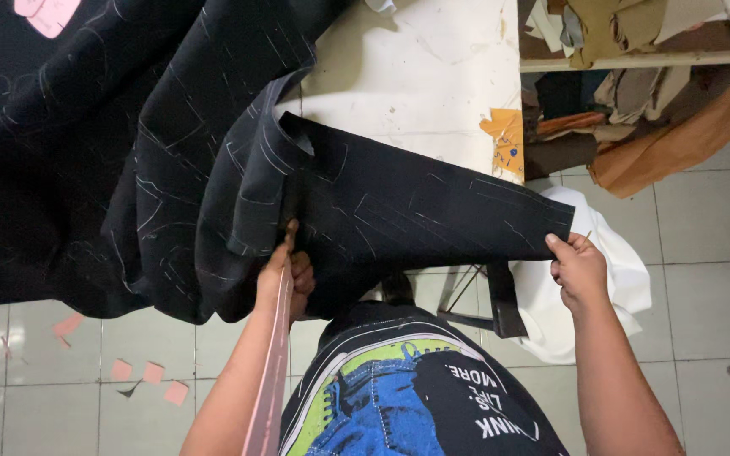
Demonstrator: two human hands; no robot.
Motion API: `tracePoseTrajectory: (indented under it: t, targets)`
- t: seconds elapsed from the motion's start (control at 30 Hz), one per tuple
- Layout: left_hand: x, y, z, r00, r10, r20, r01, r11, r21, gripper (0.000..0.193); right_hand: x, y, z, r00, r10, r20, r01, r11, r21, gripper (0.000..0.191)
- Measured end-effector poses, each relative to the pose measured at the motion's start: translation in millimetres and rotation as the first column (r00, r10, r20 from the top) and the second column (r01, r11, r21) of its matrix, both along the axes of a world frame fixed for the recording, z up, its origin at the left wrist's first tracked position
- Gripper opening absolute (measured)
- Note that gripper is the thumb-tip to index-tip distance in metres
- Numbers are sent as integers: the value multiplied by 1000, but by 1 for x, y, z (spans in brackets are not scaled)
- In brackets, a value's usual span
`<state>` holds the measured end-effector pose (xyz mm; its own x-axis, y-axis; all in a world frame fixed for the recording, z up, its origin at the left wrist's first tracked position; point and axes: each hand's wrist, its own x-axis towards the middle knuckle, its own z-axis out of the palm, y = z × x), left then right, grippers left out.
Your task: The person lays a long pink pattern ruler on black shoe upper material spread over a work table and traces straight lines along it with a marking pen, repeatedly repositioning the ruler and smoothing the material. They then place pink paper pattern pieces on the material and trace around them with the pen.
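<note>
While the dark cloth [399, 211] hung off the white table [416, 84], the left hand [285, 274] pinched its fold and the right hand [576, 266] clamped its corner, fingers closed, keeping the chalked panel taut.

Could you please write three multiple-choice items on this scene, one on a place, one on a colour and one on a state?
1. Where does the right hand grip the black fabric?
A. at its right corner
B. at its middle
C. nowhere

2. What colour are the paper scraps on the floor?
A. green
B. pink
C. blue

3. How is the left hand?
A. open and flat
B. off the cloth
C. closed on the cloth's lower edge

Answers: 1 A, the fingers pinch the corner; 2 B, the squares on the tiles are pink; 3 C, the fingers curl round the edge.
</note>
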<state>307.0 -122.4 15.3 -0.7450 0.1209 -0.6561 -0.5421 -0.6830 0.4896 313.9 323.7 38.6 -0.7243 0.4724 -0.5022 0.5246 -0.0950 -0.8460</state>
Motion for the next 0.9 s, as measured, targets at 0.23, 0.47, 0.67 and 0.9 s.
tracePoseTrajectory:
  t: [0.23, 0.47, 0.67, 0.9]
  targets:
    - [-4, 3, 5, 991, 58, 122, -39, 987, -153, 35, 13, 8, -7, 999, -28, 18, 28, 999, -19, 15]
    - [-2, 8, 6, 989, 121, 87, -82, 931, -356, 39, 25, 14, -8, 999, -36, 16, 36, 999, 28, 21]
    - [-11, 13, -9, 991, 9, -136, -81, 843, -532, 34, 38, 18, -20, 996, -46, 79, 43, 998, 41, 20]
    - [-26, 32, -8, 912, -223, -345, -189, 517, -835, 25, 44, 9, -23, 985, 112, -134, 8, 736, 677, 39]
